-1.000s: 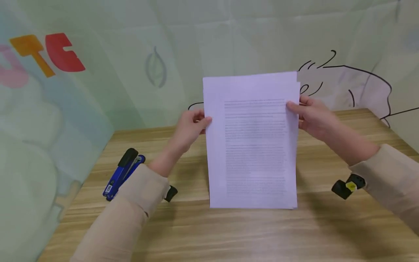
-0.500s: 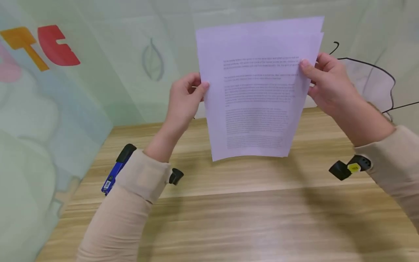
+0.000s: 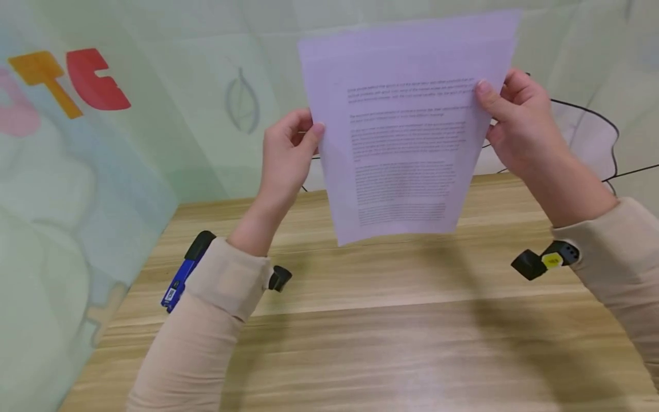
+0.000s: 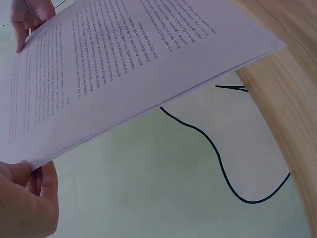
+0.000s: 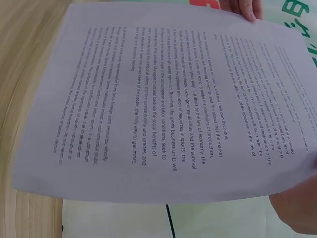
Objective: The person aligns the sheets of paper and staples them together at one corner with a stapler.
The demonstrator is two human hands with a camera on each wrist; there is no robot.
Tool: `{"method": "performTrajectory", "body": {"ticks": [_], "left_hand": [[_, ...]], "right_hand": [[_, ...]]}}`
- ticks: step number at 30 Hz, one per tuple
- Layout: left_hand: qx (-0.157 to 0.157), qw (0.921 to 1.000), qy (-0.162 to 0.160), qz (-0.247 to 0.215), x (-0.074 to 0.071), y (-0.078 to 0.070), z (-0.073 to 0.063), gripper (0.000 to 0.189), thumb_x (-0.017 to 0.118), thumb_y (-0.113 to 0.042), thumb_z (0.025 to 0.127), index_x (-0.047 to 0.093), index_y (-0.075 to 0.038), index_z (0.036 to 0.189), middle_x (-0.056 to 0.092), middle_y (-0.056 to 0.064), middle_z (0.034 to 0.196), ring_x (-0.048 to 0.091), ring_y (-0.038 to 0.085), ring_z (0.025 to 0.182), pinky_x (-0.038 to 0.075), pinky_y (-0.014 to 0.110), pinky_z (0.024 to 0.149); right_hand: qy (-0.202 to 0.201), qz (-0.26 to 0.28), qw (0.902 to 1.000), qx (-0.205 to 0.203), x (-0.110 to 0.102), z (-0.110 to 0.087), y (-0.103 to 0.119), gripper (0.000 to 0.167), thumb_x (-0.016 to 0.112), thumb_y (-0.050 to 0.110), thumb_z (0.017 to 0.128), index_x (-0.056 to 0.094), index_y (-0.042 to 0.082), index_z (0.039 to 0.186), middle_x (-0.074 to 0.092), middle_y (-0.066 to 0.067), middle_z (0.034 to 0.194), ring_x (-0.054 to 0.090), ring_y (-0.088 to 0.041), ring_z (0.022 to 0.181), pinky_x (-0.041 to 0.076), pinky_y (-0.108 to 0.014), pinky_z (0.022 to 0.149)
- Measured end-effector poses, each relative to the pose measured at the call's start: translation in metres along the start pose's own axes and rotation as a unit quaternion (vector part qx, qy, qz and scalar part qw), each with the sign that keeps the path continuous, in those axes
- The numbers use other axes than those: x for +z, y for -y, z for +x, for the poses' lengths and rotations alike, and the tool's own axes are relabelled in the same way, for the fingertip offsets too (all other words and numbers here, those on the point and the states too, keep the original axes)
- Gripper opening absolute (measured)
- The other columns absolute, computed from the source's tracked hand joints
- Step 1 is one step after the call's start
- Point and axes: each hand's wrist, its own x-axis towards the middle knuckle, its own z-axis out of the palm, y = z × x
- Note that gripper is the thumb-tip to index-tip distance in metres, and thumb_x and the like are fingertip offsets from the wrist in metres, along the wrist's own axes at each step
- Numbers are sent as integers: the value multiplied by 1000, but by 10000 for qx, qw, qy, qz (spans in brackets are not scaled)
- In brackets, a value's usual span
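A few printed sheets of paper (image 3: 407, 137) are held up over the table, stacked face to face and tilted. My left hand (image 3: 288, 154) pinches their left edge between thumb and fingers. At the right edge, higher up, my right hand (image 3: 525, 126) grips the sheets with its thumb on the printed side. In the left wrist view the stack's long edge (image 4: 163, 105) shows more than one layer, close together. Lines of text on the paper (image 5: 163, 104) face the right wrist camera. Fingers behind the sheets are partly hidden.
A blue and black stapler (image 3: 186, 272) lies on the wooden table (image 3: 370, 343) at the left, partly covered by my left sleeve. Behind the table stands a pale green printed backdrop (image 3: 206, 86) with coloured letters and line drawings.
Both hands have raised the sheets from near the tabletop and tilted them. Their top right corners, offset before, now look nearly lined up. The stapler stays on the table.
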Motion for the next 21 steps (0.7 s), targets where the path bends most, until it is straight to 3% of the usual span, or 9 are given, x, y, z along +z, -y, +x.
{"method": "performTrajectory", "body": {"ticks": [4,10,13,17,21], "left_hand": [[18,10000,34,2,2,7,0,20,56,1,90,63,5,109,59,12,87,55,20,73,51,26,70],[-470,9971,448,390,7,44,-8,25,58,-4,91,60,3,115,63,15,97,57,15,82,49,26,71],[-592,9960,526,402,8,58,-13,20,58,-2,91,61,5,110,63,17,96,56,17,81,47,25,70],[-476,9974,385,377,10,64,-15,14,57,0,90,62,8,101,63,17,91,54,16,76,45,24,69],[-525,9979,251,298,13,60,-13,16,57,-2,91,63,8,102,63,15,90,53,14,75,48,28,72]], "right_hand": [[-45,-148,9999,10,-4,0,-2,15,60,-6,84,60,-6,99,63,-13,92,58,-24,84,45,-32,69],[-122,-1207,9920,338,-19,-6,-20,23,66,2,84,62,2,106,64,-7,98,58,-19,88,45,-29,75],[-183,-1535,9860,627,-25,-10,-29,31,69,9,83,60,6,112,64,-6,103,58,-19,92,43,-30,80],[-236,-1594,9851,594,-28,-10,-36,28,69,9,83,61,6,110,65,-4,101,58,-17,90,43,-29,81],[-277,-1424,9887,376,-28,-9,-35,22,67,5,83,63,5,105,64,-5,97,59,-16,86,45,-28,76]]}}
